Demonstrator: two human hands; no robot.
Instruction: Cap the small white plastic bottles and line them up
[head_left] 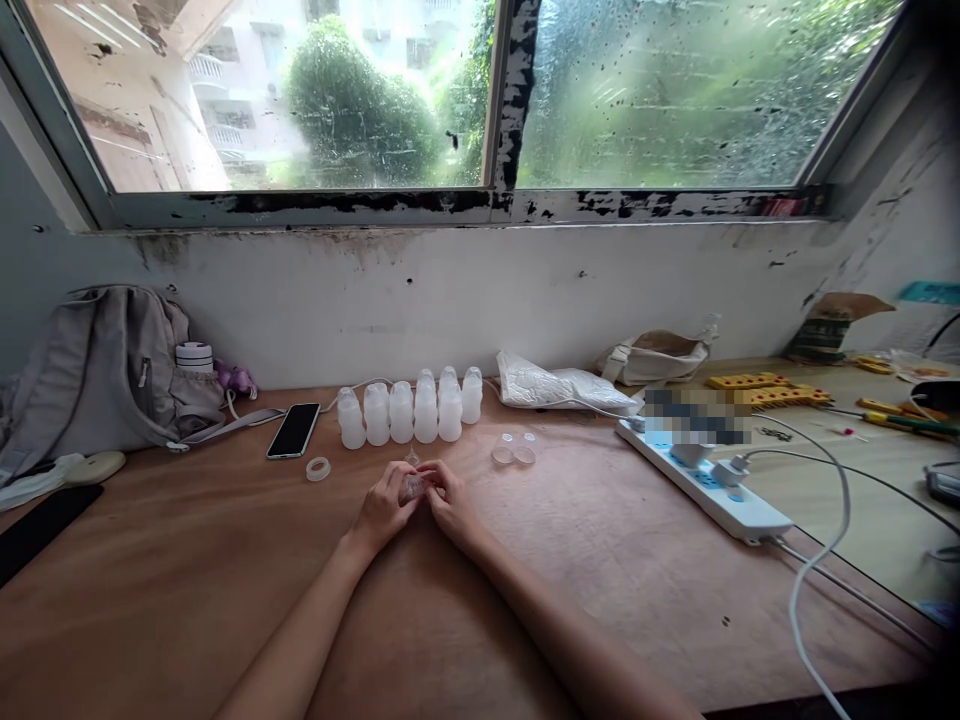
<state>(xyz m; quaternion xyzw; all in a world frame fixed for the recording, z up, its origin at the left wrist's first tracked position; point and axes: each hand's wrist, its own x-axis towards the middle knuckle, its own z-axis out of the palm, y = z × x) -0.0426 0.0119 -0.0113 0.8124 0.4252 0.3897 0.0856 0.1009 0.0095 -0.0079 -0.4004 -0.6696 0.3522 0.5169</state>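
Observation:
My left hand (384,508) and my right hand (448,498) meet near the middle of the table. Between their closed fingers is a clear baby bottle nipple (412,487), its narrow tip pointing up and away from me. The fingers cover much of it. Just beyond my hands stands a row of several frosted white baby bottles (402,414), some with clear domed tops. To the left lies a translucent ring (318,469). Clear round pieces, two of them larger rings (524,455), lie to the right of my hands.
A phone (293,431) lies left of the bottles, beside a grey backpack (112,370). Behind on the right are a white plastic bag (559,383) and a beige pouch (652,357). A white power strip (705,485) with cables and plugs runs along the right side.

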